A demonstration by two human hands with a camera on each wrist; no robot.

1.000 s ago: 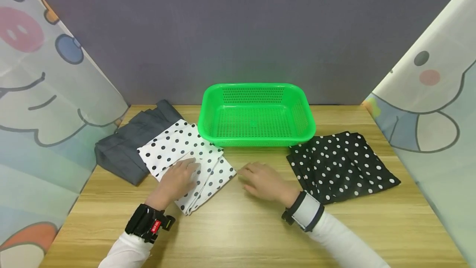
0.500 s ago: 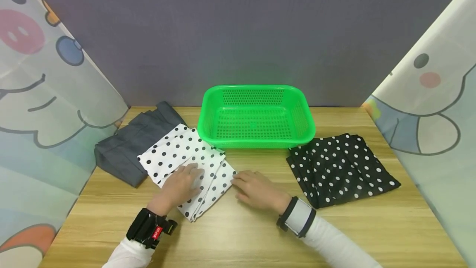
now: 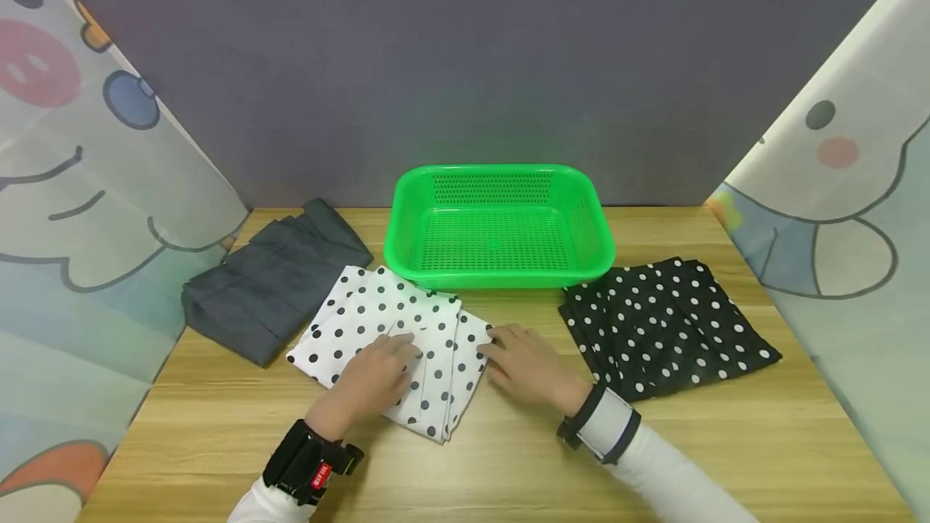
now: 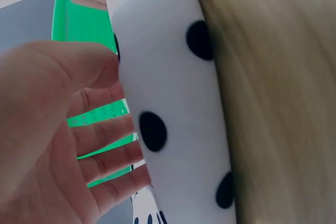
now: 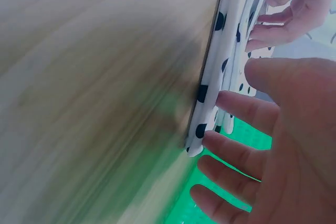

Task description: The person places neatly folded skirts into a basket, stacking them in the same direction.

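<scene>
The head view shows the white dotted cloth folded on the wooden table, near side of the basket; only the wrist views show the palms and the cloth's edges close up. The left hand rests on the cloth, fingers extended, and the left wrist view has its thumb against the folded edge. The right hand is at the cloth's right edge, its fingers straight and spread (the right wrist view shows several stacked layers there).

The green basket stands at the far side, its perforated floor in plain view. Far left lies a dark grey cloth, next to the white one; on the right, a black dotted cloth reaches the basket's near right corner. The left hand hides part of the white cloth from above.
</scene>
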